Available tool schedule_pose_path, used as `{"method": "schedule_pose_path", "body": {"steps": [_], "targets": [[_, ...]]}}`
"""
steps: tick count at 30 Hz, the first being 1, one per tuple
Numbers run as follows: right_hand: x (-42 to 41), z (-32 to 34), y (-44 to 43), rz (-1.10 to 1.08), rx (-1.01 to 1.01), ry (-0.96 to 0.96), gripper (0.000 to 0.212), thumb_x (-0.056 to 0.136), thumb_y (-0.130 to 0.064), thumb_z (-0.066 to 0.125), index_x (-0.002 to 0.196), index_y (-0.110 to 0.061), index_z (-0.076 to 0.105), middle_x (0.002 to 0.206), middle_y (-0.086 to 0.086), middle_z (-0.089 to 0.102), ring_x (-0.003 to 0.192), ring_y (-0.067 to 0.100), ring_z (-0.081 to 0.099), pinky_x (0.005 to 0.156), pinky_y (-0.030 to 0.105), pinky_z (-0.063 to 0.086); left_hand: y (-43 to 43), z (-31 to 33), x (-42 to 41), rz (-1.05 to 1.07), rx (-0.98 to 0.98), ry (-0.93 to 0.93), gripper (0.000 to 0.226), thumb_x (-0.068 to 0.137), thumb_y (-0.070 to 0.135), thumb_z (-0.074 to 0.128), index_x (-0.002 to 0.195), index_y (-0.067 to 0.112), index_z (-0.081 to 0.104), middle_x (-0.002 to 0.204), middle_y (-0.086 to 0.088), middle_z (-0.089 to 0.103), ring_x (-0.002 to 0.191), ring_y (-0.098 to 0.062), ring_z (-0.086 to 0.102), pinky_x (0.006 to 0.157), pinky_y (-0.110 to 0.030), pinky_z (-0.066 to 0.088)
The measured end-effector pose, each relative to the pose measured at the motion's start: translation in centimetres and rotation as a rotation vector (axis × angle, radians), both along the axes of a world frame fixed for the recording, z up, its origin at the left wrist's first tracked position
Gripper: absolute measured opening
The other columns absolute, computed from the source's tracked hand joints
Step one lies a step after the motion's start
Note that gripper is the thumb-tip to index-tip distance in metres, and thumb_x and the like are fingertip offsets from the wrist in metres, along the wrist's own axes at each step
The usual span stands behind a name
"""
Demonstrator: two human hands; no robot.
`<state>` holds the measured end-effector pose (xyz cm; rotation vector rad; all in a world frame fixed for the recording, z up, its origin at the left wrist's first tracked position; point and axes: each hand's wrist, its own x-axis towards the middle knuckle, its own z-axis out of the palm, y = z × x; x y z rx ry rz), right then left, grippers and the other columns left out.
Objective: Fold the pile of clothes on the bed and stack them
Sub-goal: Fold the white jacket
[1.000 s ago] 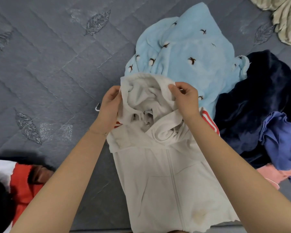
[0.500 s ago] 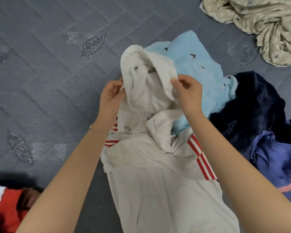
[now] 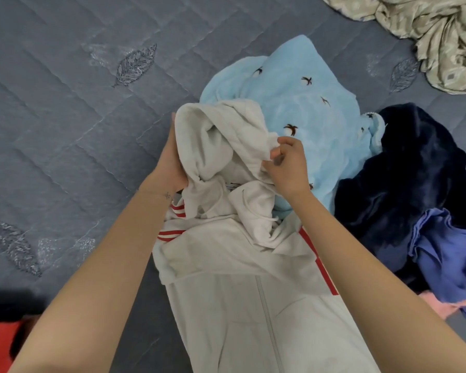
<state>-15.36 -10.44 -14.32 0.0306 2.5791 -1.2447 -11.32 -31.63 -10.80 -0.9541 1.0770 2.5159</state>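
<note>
Hoodie (image 3: 253, 305) lay zip-up on our grey quilted bedspread (image 3: 65, 130) with stitched leaves; our left hand (image 3: 170, 160) gripped the hood (image 3: 221, 135), our right hand (image 3: 288, 165) pinched its rim.

A grey quilted bedcover (image 3: 65, 117) stitched with leaf motifs carries everything. A white zip hoodie (image 3: 253, 305) with red stripes lies at the centre, a light blue fleece garment (image 3: 307, 109) beyond it. To the right lie a navy plush garment (image 3: 414, 170), a purple-blue garment (image 3: 447, 251) and a pink piece (image 3: 447, 308). A beige patterned cloth (image 3: 441, 36) lies at the far right, and a red item (image 3: 0, 337) at the near left.
</note>
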Motion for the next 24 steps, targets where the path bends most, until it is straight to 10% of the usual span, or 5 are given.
{"method": "schedule_pose_path", "body": {"steps": [4,11,14,18,24], "targets": [[0.5,0.1,2.0,0.077,0.004,0.166,0.027,0.077,0.016,0.052,0.074,-0.011,0.049,0.115,0.014,0.057,0.101,0.013,0.051,0.083,0.001,0.033,-1.0,0.3,-0.9,-0.153,0.022,0.061,0.068,0.098,0.065,0.025,0.136,0.017,0.053,0.134,-0.004,0.062,0.126,-0.020,0.057,0.112,-0.040,0.037],[0.7,0.5,3.2,0.026,0.007,0.074,0.013,0.076,0.012,0.053,0.085,0.003,0.057,0.101,0.003,0.059,0.093,0.021,0.056,0.078,0.011,0.043,-0.5,2.3,-2.3,-0.468,-0.247,-0.006,0.044,0.094,0.052,0.051,0.118,0.018,0.063,0.110,0.000,0.074,0.106,-0.013,0.067,0.088,-0.027,0.051],[0.4,0.9,3.0,0.087,-0.099,-0.121,0.045,0.074,-0.007,0.072,0.117,-0.010,0.059,0.122,0.006,0.056,0.111,0.023,0.057,0.092,0.030,0.050,-0.6,2.7,-1.9,-0.577,-0.492,-0.004,0.039,0.079,0.046,0.072,0.107,0.020,0.069,0.103,0.000,0.075,0.099,-0.016,0.069,0.081,-0.028,0.054],[1.3,1.7,2.6,0.062,-0.151,-0.167,0.069,0.078,-0.020,0.081,0.138,-0.018,0.046,0.132,-0.007,0.040,0.123,0.010,0.045,0.103,0.022,0.040,-0.9,2.5,-0.8,-0.273,-0.543,0.114,0.006,0.091,0.019,0.067,0.097,0.020,0.068,0.083,0.009,0.076,0.078,-0.007,0.071,0.069,-0.024,0.056],[1.2,2.2,2.0,0.055,0.096,-0.023,0.071,0.078,-0.043,0.079,0.138,-0.019,0.049,0.134,0.001,0.047,0.126,0.017,0.041,0.108,0.032,0.034,-1.9,2.9,-0.2,0.016,-0.533,0.330,0.017,0.095,0.010,0.060,0.098,0.021,0.072,0.094,0.003,0.076,0.089,-0.013,0.070,0.078,-0.030,0.057]]}}
